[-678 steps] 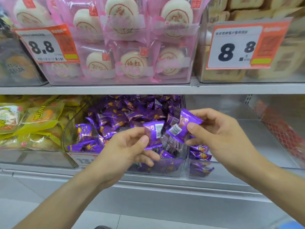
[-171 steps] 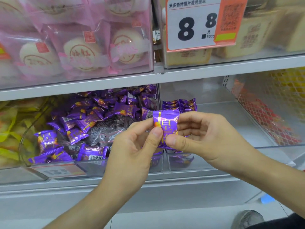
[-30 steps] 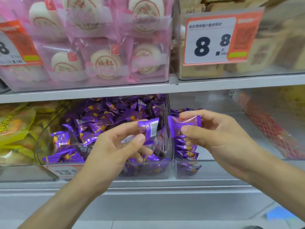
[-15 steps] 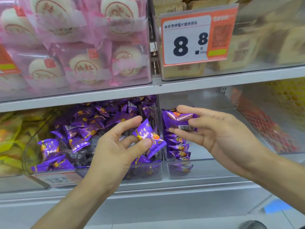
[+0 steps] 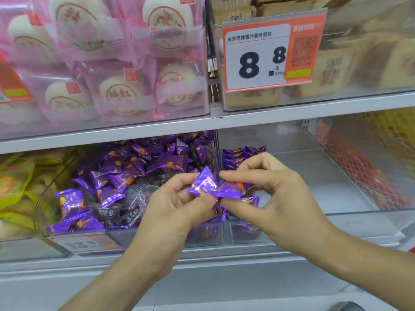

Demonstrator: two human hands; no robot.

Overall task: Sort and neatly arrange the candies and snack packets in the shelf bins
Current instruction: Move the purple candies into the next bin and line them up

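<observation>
Both hands meet before the lower shelf (image 5: 202, 257); the left hand (image 5: 177, 209) pinches one purple candy packet (image 5: 203, 184) between thumb and fingers; the right hand (image 5: 269, 194) pinches a second purple packet (image 5: 231, 189) touching the first; behind them a clear bin (image 5: 67, 234) holds a loose purple heap (image 5: 139, 167); the neighbouring bin (image 5: 336, 218) holds a stacked purple row (image 5: 235, 153) along its left wall.

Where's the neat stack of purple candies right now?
In the head view, the neat stack of purple candies sits in the clear bin right of centre, against its left wall, behind the right hand and beside the loose candy pile.
</observation>
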